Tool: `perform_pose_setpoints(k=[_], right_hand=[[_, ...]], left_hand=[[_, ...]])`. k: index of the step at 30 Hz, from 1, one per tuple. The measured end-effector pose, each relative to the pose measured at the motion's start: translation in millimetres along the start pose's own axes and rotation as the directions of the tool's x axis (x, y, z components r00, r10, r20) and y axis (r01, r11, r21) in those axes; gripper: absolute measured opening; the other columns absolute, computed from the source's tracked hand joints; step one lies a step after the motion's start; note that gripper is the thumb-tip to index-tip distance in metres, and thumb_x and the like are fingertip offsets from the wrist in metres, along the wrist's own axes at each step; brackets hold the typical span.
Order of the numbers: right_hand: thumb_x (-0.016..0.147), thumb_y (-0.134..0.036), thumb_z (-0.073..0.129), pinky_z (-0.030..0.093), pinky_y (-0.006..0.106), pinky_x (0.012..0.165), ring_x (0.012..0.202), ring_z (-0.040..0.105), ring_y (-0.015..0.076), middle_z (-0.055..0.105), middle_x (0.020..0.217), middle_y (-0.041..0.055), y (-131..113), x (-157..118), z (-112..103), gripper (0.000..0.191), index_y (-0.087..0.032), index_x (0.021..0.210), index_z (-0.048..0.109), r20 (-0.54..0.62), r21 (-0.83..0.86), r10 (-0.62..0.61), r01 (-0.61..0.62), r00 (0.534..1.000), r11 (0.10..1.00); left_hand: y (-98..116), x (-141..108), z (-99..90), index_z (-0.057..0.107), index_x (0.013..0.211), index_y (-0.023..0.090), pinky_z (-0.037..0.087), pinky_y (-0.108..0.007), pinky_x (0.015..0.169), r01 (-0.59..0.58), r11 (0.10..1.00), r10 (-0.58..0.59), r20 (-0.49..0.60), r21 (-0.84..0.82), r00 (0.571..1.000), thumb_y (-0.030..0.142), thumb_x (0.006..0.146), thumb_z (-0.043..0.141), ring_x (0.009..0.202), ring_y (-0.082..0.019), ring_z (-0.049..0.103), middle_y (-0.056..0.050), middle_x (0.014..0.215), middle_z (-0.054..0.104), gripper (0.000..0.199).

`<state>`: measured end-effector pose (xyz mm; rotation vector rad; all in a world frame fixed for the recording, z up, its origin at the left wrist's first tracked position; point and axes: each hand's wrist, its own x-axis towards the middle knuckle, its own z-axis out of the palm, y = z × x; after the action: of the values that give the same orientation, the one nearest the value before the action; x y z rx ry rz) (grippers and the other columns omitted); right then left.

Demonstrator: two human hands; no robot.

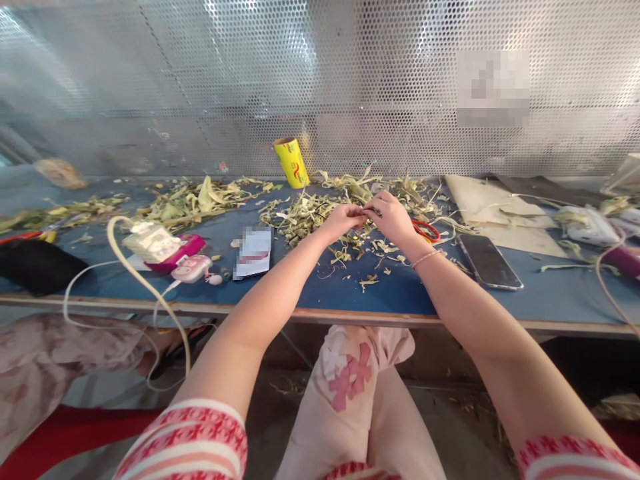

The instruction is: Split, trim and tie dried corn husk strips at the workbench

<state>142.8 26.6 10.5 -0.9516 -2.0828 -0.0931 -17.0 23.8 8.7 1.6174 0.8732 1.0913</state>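
Observation:
My left hand (343,222) and my right hand (388,213) meet over a heap of dried plant scraps (300,217) on the blue table. The fingers of both are closed and their tips nearly touch. Whatever lies between the fingertips is too small to make out. Just right of my right hand lie red-handled scissors or loops (427,231), partly hidden by the wrist. A yellow roll (292,163) stands behind the heap, leaning slightly.
On the blue table (320,287) a phone (489,261) lies right, and another lit phone (254,252) left. Farther left are a pink-and-white device (191,268), cables and a black pouch (40,265). Cardboard (495,207) lies back right. A perforated metal panel (350,80) rises behind. Another person's leg shows lower left.

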Motion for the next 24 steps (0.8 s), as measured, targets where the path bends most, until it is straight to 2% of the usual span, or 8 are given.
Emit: perform_pose_setpoints(k=[5, 10, 16, 24], right_hand=[[0.085, -0.021, 0.053, 0.046, 0.039, 0.087, 0.095, 0.054, 0.0230, 0.055, 0.097, 0.0090, -2.3, 0.0, -2.7, 0.015, -0.019, 0.094, 0.064, -0.054, 0.015, 0.006, -0.005, 0.999, 1.000], [0.084, -0.022, 0.055, 0.045, 0.041, 0.089, 0.094, 0.053, 0.0243, 0.056, 0.096, 0.0097, -0.9, 0.4, -1.7, 0.013, -0.019, 0.090, 0.066, 0.010, -0.019, -0.064, 0.064, 0.998, 0.998], [0.084, -0.020, 0.053, 0.045, 0.040, 0.089, 0.094, 0.054, 0.0243, 0.058, 0.095, 0.0104, -2.2, 0.6, -2.5, 0.013, -0.018, 0.088, 0.065, 0.033, -0.051, -0.037, 0.039, 0.999, 0.998], [0.080, -0.016, 0.052, 0.046, 0.038, 0.084, 0.091, 0.054, 0.0236, 0.058, 0.095, 0.0099, -8.2, -2.1, -3.6, 0.009, -0.020, 0.088, 0.056, 0.062, -0.023, -0.088, 0.090, 0.994, 0.996]], left_hand=[[0.5, 0.3, 0.1, 0.055, 0.066, 0.013, 0.037, -0.021, 0.056, 0.025, 0.996, -0.031, -0.064, -0.089, 0.997, 0.012, 0.077, 0.065, 0.050, -0.005, 0.046, 0.004, 0.055, 0.051, 0.015], [0.0, 1.8, -2.4, 0.056, 0.069, 0.012, 0.039, -0.020, 0.057, 0.039, 0.980, -0.057, -0.087, -0.197, 0.995, 0.013, 0.080, 0.063, 0.052, -0.005, 0.048, 0.003, 0.059, 0.053, 0.013], [1.3, 0.5, -0.5, 0.055, 0.070, 0.011, 0.041, -0.020, 0.059, 0.074, 0.978, -0.091, -0.079, -0.195, 0.993, 0.012, 0.084, 0.058, 0.052, -0.005, 0.051, 0.003, 0.058, 0.054, 0.014], [0.7, 0.8, 0.2, 0.054, 0.067, 0.012, 0.038, -0.019, 0.056, 0.070, 0.978, -0.089, -0.092, -0.197, 0.992, 0.012, 0.083, 0.061, 0.050, -0.004, 0.048, 0.004, 0.056, 0.051, 0.018]])
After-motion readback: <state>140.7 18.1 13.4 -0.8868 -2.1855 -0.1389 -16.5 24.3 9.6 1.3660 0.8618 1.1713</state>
